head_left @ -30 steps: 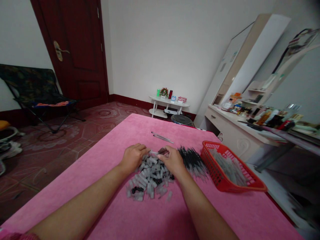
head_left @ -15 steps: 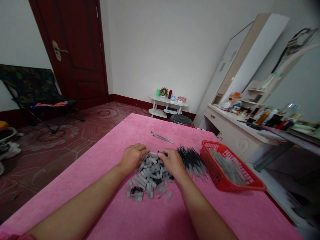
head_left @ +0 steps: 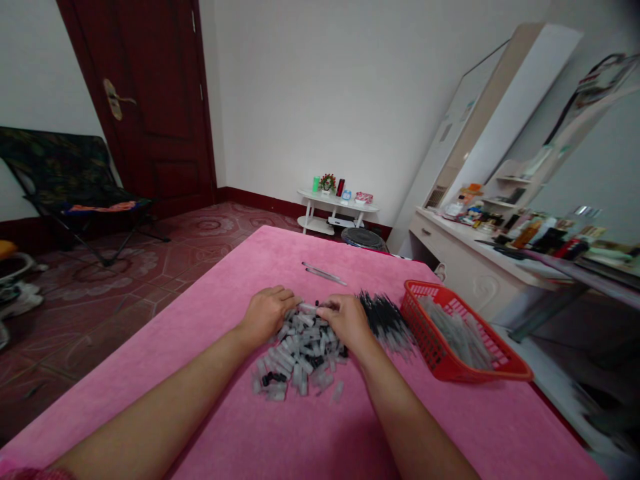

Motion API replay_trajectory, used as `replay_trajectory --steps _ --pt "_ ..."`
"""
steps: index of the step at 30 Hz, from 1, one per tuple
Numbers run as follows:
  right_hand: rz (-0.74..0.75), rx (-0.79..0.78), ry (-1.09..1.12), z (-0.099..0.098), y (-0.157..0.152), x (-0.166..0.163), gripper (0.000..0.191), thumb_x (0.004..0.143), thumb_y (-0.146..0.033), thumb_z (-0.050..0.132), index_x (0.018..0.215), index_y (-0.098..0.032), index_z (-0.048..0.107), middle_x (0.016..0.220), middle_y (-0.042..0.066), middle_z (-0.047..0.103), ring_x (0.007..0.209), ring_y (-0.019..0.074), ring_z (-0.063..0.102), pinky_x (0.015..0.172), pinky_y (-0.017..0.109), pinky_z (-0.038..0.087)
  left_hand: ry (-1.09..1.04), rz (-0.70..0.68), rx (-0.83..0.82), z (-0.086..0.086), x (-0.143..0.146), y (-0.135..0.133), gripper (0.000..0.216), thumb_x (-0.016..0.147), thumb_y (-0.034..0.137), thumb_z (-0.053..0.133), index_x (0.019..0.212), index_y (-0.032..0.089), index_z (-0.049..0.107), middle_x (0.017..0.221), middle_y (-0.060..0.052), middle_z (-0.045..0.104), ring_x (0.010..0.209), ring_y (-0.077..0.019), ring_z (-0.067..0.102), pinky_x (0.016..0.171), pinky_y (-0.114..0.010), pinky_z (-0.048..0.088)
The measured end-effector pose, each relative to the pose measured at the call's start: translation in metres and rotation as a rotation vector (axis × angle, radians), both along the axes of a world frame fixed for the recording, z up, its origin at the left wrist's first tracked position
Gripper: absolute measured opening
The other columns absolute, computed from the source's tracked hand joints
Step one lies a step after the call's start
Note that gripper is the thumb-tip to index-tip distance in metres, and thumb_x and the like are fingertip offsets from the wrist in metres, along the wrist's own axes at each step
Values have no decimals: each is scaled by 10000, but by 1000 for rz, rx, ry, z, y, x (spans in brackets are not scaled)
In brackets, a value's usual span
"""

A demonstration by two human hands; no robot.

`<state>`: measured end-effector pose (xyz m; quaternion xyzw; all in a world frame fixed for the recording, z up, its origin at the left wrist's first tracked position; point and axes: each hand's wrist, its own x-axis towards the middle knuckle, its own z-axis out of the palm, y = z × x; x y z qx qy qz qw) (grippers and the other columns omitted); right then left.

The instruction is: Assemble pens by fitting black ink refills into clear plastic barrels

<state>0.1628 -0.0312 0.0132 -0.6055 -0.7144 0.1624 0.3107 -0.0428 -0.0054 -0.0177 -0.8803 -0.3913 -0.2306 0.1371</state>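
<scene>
Left hand (head_left: 269, 313) and right hand (head_left: 346, 320), fingers bunched (whether pinching, could not be told), flanked one clear tubular piece (head_left: 307, 308) at frame centre, long axis crosswise, neither hand clearly nearer, topping the cap pile (head_left: 300, 353).

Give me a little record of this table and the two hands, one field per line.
Cover: pink, soft-looking cloth
Heap: small, translucent plastic caps, some black pieces among them
Left hand: at the heap's far-left edge; grip unclear
Right hand: at the heap's far-right edge; grip unclear
Right of heap: thin, black-and-clear sticks
Farther right: red, rectangular plastic basket holding translucent, slender tubes
Beyond hands: two slender, clear rods with dark ends
</scene>
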Motion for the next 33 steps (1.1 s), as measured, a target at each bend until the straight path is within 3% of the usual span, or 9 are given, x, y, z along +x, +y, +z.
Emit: replay_trajectory --steps 12,18,22,28,33 --pt "111 80 -209 12 -2 7 73 713 -238 687 754 -242 748 741 17 730 685 161 634 599 239 360 13 -95 -99 8 4 -3 305 796 76 492 1026 220 632 842 -43 642 828 -189 532 661 -288 409" --pt "99 84 -81 10 5 24 110 716 -194 650 777 -214 738 778 25 726 738 169 638 648 236 411 -89 1 -182 6 -3 2 271 738 56 493 872 233 648 740 -22 631 783 -177 537 592 -259 376" --pt "53 73 3 4 8 26 111 701 -181 645 784 -191 718 750 24 710 685 157 624 631 235 424 -128 61 -128 1 -7 6 289 752 62 497 933 226 651 795 -42 639 807 -190 539 606 -270 393" --pt "125 39 61 -2 1 5 225 687 -258 698 904 -199 690 812 21 710 718 149 629 656 231 434 -110 -12 -5 -2 -5 5 245 847 163 483 1026 204 644 840 -69 627 849 -195 514 684 -285 431" --pt "77 91 27 -3 -2 -2 136 743 -298 635 816 -196 689 775 31 694 715 156 608 657 242 417 -90 -54 41 0 -4 3 254 885 193 449 1050 210 642 854 -70 629 855 -198 504 730 -306 431"
